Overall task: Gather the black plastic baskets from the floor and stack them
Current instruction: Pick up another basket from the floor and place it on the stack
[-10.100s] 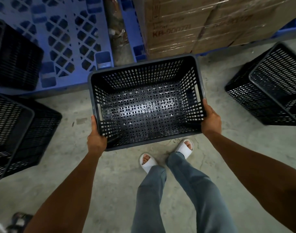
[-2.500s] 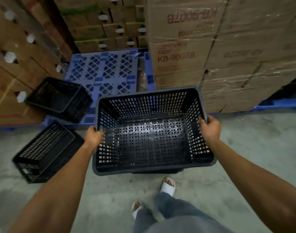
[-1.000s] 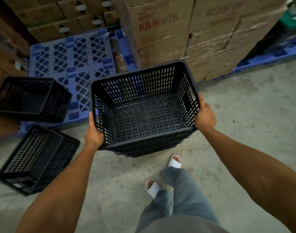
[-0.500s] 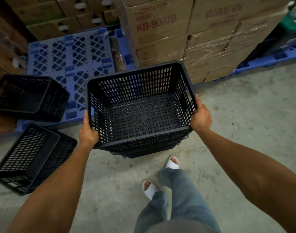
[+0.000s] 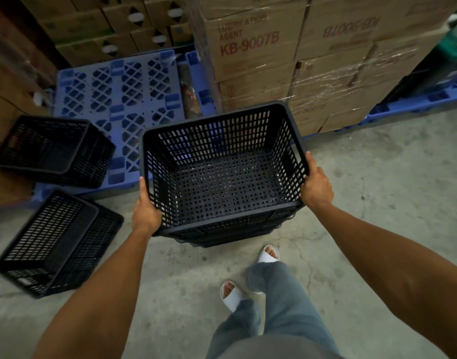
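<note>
Black slotted plastic makes up the basket stack [image 5: 222,177] held above the concrete floor [image 5: 377,203] in front of the person — its top basket holds nothing, and rims of more baskets nested beneath show at the near edge. Left hand [image 5: 145,216] curls round the near-left corner of the rim and right hand [image 5: 316,186] grips the right side. Two more empty baskets lie tipped at the left: one [image 5: 51,151] on the blue pallet [image 5: 123,99], one [image 5: 56,242] on the floor — beside shrink-wrapped cardboard boxes [image 5: 287,60].
</note>
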